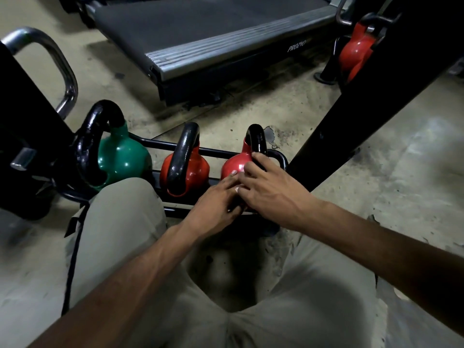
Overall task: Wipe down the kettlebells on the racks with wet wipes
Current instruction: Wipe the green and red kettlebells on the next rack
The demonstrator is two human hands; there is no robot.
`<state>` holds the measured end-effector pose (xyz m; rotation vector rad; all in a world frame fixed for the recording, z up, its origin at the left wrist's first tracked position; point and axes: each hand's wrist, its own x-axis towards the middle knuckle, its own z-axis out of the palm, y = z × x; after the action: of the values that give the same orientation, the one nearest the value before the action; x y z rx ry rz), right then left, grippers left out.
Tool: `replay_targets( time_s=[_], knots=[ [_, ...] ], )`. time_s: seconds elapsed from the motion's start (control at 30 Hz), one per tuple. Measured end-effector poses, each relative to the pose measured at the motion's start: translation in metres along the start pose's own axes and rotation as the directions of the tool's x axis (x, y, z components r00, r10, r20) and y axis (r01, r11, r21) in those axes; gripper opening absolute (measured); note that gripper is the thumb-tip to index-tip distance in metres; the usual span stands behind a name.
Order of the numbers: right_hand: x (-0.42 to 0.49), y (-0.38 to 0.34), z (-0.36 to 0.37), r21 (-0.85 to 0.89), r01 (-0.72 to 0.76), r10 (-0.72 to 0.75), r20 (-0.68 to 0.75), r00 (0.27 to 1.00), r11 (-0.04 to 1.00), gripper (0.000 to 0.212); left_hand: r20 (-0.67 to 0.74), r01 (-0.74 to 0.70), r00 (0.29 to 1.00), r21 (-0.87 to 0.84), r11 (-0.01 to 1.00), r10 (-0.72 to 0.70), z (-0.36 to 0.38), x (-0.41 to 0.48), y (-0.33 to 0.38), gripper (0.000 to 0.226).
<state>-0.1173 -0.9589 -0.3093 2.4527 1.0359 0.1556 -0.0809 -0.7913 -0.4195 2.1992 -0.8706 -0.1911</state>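
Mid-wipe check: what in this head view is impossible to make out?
Head view:
Wet wipe: none identifiable; the left hand and right hand overlap and cover the contact spot.
Rightmost red kettlebell with black handle: lower front hidden under both hands.
Upper red kettlebell: half behind the black rack post.
Green kettlebell's base: hidden by the knee.

Dim light is falling from above; glints are showing on the green kettlebell [120,156]; straight lines are bending at the edges; the trousers [301,310] are blurring below.
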Motion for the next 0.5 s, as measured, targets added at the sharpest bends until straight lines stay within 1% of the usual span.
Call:
replay_targets(
  time_s=[0.07, 0.13, 0.23, 0.3, 0.33, 0.37, 0.4, 0.43, 0.47, 0.5],
  knots=[
    [-0.012, -0.005, 0.001, 0.020, 0.000, 0.003, -0.140, 0.990, 1.000, 0.011, 0.021, -0.010, 1.000, -0.016, 1.000, 0.010, 0.000, 0.001, -0.002, 0.059],
    [-0.023, -0.012, 0.005, 0.059, -0.064, 0.078, -0.264, 0.962, 0.996, 0.014, 0.035, -0.010, 0.999, -0.019, 1.000, 0.010, 0.000, 0.001, -0.004, 0.062],
    [-0.035, -0.026, 0.019, 0.217, -0.208, 0.273, -0.335, 0.902, 0.954, 0.011, 0.034, 0.007, 0.999, 0.007, 1.000, -0.007, 0.000, 0.001, -0.002, 0.064],
    [-0.041, -0.035, 0.027, 0.380, -0.304, 0.437, -0.337, 0.834, 0.874, 0.013, 0.045, 0.017, 0.999, 0.048, 0.999, -0.019, -0.001, 0.001, 0.000, 0.066],
    [-0.044, -0.039, 0.027, 0.471, -0.347, 0.522, -0.316, 0.792, 0.811, 0.013, 0.052, 0.018, 0.998, 0.068, 0.998, -0.021, -0.001, 0.001, 0.000, 0.068],
    [-0.045, -0.041, 0.027, 0.568, -0.388, 0.614, -0.280, 0.738, 0.726, 0.012, 0.059, 0.014, 0.998, 0.081, 0.997, -0.019, -0.002, 0.002, 0.000, 0.070],
    [-0.045, -0.042, 0.025, 0.670, -0.420, 0.706, -0.224, 0.672, 0.613, 0.010, 0.064, 0.008, 0.998, 0.085, 0.996, -0.014, -0.002, 0.002, 0.000, 0.071],
    [-0.044, -0.041, 0.025, 0.771, -0.434, 0.789, -0.139, 0.599, 0.465, 0.011, 0.067, 0.008, 0.998, 0.085, 0.996, -0.014, -0.003, 0.002, 0.001, 0.071],
    [-0.041, -0.039, 0.026, 0.860, -0.421, 0.846, -0.021, 0.532, 0.286, 0.013, 0.069, 0.010, 0.998, 0.083, 0.996, -0.016, -0.003, 0.002, 0.001, 0.071],
    [-0.038, -0.035, 0.028, 0.922, -0.379, 0.863, 0.124, 0.490, 0.083, 0.015, 0.066, 0.014, 0.998, 0.080, 0.997, -0.019, -0.004, 0.002, 0.002, 0.070]
  ],
)
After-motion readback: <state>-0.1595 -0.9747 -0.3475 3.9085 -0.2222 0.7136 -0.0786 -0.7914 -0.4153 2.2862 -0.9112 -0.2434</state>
